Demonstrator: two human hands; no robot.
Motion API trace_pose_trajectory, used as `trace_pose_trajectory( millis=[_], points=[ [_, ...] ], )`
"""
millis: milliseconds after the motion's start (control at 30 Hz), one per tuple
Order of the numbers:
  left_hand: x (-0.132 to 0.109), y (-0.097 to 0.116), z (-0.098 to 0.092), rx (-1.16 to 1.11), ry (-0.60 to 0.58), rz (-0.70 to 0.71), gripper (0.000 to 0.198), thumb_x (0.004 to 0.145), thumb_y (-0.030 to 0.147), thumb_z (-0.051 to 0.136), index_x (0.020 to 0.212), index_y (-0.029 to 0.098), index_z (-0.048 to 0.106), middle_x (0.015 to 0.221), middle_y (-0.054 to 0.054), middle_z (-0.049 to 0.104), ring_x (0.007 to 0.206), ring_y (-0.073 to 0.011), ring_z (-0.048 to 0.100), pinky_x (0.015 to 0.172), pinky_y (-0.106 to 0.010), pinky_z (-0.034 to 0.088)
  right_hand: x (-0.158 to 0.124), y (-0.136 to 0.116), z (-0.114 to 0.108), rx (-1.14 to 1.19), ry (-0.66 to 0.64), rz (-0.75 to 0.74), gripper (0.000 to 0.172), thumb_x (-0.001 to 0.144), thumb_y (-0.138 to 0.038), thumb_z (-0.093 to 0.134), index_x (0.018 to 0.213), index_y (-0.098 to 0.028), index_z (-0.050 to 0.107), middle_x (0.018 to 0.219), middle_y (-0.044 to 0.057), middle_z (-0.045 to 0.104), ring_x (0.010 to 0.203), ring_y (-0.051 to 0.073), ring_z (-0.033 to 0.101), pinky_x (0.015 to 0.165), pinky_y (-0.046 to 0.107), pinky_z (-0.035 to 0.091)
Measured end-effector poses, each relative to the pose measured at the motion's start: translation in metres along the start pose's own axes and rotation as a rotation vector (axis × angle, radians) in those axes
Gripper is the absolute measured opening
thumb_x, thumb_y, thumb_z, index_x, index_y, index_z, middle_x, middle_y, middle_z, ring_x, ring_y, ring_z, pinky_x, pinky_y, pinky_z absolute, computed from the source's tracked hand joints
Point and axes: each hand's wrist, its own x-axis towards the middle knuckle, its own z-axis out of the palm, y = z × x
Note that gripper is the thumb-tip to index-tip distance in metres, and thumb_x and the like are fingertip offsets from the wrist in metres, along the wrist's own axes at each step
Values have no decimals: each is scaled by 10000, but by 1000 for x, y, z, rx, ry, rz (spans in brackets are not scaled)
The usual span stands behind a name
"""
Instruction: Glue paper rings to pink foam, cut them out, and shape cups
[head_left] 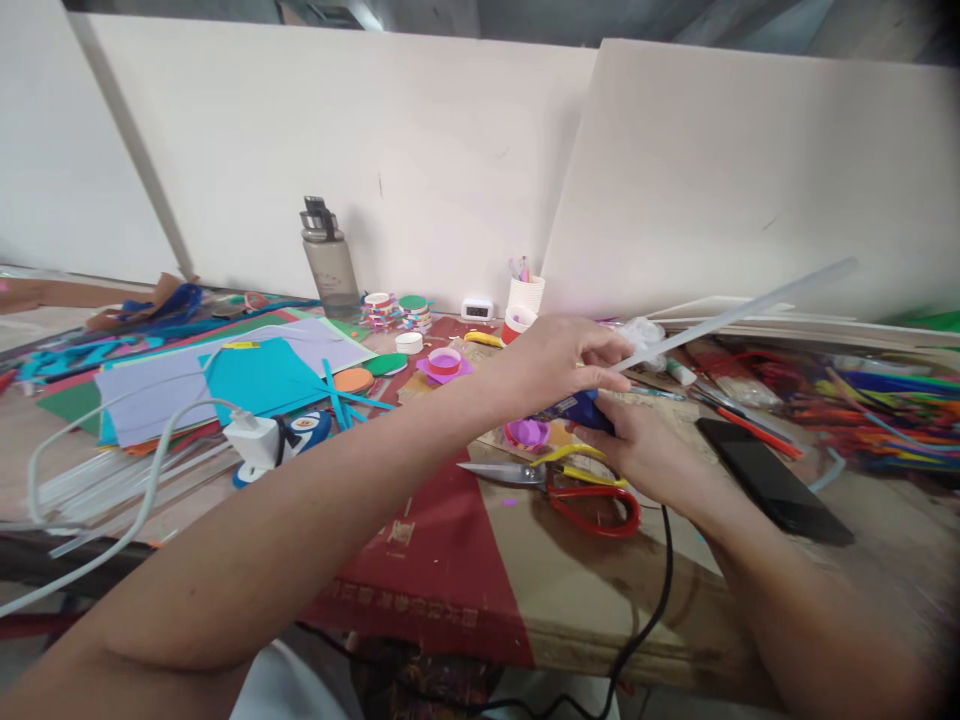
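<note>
With its fingers wrapped around a blue glue gun, my right hand hovers over the table; a black cord hangs below it. My left hand reaches across and pinches a long translucent glue stick, which slants up to the right. Whether the stick's lower end sits in the gun is hidden by my hands. Beneath them lie open scissors with yellow and red handles. A purple paper piece in a small ring rests just beyond the blades.
Coloured paper sheets and clear glue sticks lie at left, near a white charger. A bottle and paper cup stand at the back. A black phone and colourful pipe cleaners lie at right.
</note>
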Motion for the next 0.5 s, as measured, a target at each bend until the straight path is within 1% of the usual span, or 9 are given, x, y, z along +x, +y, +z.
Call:
trace_pose_trajectory(
  millis=[67,100,133,167,200,267,333,400,500],
  points=[
    [-8,-4,-1,-34,122,-64,188,791,252,595,948,199,685,936,-44,690,795,-168,600,727,-273,426,1,1,-1,-11,-1,36,182,839,-334,514,901,-186,601,804,57,682,668,193,597,589,278,404],
    [-14,-9,-1,-25,190,-114,191,817,270,560,946,191,676,936,-51,684,800,-166,594,729,-270,423,2,1,-2,-17,-12,51,180,839,-330,517,909,-187,602,823,62,686,685,200,604,597,282,410],
    [-21,-14,-2,17,251,-196,166,827,269,538,878,180,669,863,-48,679,763,-161,586,711,-269,416,2,1,-3,-21,-26,61,177,838,-325,521,916,-189,602,848,67,690,708,208,613,606,286,417],
    [-28,-22,-3,79,274,-280,150,821,258,534,796,173,656,782,-40,664,708,-156,568,683,-269,405,3,0,-4,-22,-41,67,176,835,-323,528,924,-190,603,873,72,693,733,216,620,616,289,423],
    [-35,-30,-3,135,256,-350,139,806,234,535,736,172,639,727,-31,647,661,-151,548,655,-269,391,3,0,-4,-22,-52,69,178,834,-323,534,930,-191,606,890,75,695,753,223,625,623,291,427],
    [-47,-45,-3,231,129,-457,176,773,200,534,611,172,596,626,-19,604,589,-145,505,592,-268,358,3,-1,-6,-20,-64,73,189,836,-333,537,932,-191,616,888,76,696,758,225,627,623,290,428],
    [-55,-56,0,289,15,-546,218,762,224,532,554,173,571,541,-12,561,525,-141,473,534,-267,321,3,-3,-7,-31,-57,82,202,842,-347,535,923,-187,627,843,71,692,724,218,619,603,284,419],
    [-59,-62,5,343,-63,-615,234,761,229,511,542,169,569,506,-16,540,492,-137,458,508,-265,303,3,-3,-8,-42,-42,82,208,841,-351,539,918,-183,633,813,69,686,697,211,610,584,276,407],
    [-59,-63,11,379,-108,-692,188,752,232,508,612,161,611,533,-27,573,506,-137,494,500,-245,318,4,-3,-7,-32,-53,73,208,842,-343,537,937,-182,626,819,67,687,702,205,609,589,268,406]
  ],
)
